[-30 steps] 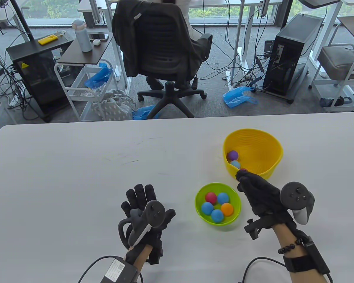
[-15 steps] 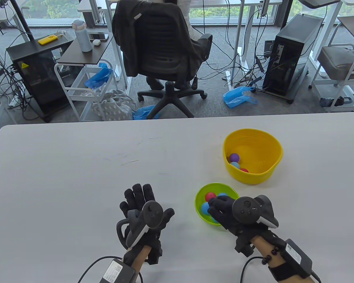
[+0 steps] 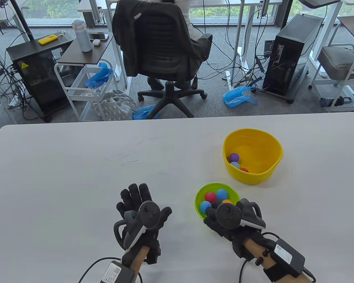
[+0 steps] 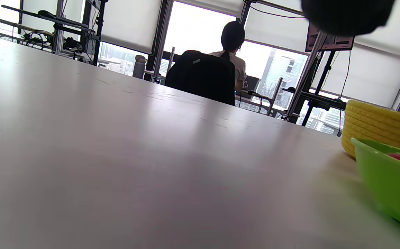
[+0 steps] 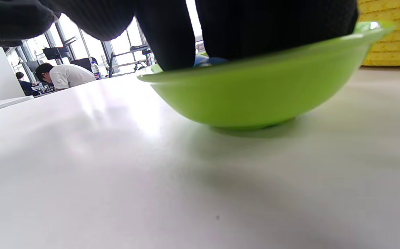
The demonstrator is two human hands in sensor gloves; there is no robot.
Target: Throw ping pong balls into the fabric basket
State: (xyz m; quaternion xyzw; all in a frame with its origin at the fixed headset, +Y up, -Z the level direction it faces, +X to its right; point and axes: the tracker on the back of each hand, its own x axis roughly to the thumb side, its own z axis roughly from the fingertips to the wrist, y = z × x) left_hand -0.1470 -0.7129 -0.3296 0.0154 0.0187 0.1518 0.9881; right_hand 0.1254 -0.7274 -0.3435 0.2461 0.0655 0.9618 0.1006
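Right hand (image 3: 224, 216) is back from the basket (image 3: 252, 156) — now reaching into the bowl (image 3: 200, 197) for another ball; its grip is hidden.

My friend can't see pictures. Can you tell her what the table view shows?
A gloved right hand reaches into a green bowl of colourful ping pong balls, next to a yellow basket with three balls inside. The left hand rests flat on the white table.
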